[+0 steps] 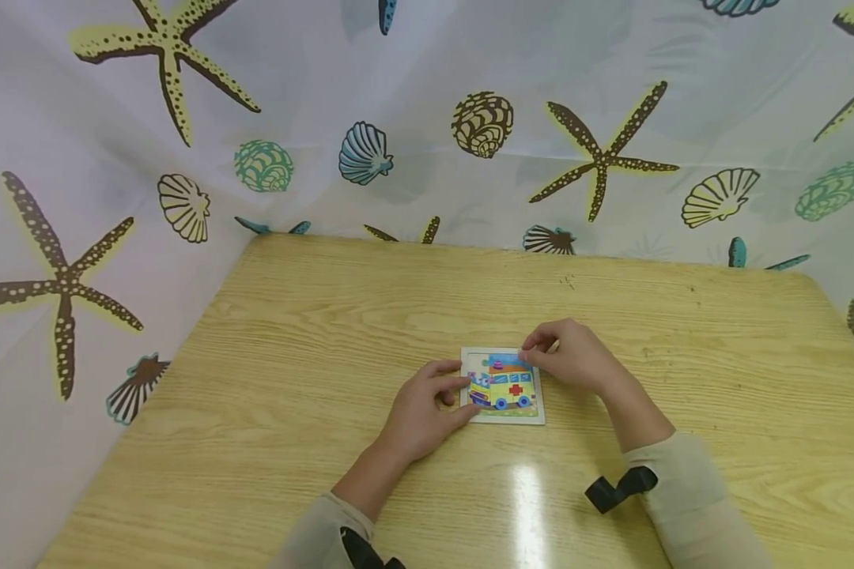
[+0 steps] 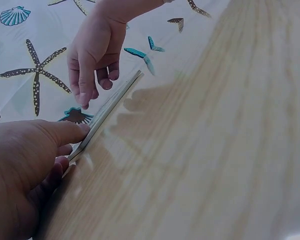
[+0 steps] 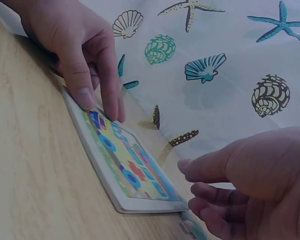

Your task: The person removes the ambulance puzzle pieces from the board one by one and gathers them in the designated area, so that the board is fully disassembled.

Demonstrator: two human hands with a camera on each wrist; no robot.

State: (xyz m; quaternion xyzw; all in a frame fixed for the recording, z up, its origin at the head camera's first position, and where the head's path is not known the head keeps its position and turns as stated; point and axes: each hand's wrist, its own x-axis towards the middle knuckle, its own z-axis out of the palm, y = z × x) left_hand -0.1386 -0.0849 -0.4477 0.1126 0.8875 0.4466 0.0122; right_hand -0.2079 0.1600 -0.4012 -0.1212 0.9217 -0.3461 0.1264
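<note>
A small square jigsaw puzzle (image 1: 501,387) in a white frame lies on the table, showing a yellow ambulance with a red cross. Its upper left part shows a pale bare patch. My left hand (image 1: 423,411) grips the frame's left side, thumb on the near edge and fingers along the side. In the left wrist view the thumb (image 2: 72,132) presses on the frame's rim. Over the puzzle's far right corner is my right hand (image 1: 572,352), fingers loosely bent. A teal piece (image 3: 194,227) shows below those fingers in the right wrist view, partly cut off by the frame edge.
The wooden table (image 1: 313,316) spreads around the puzzle, with a glare spot near its front. A white cloth (image 1: 427,158) printed with starfish and shells hangs behind and at the sides. Black wrist devices (image 1: 619,490) sit over the beige sleeves (image 1: 697,498).
</note>
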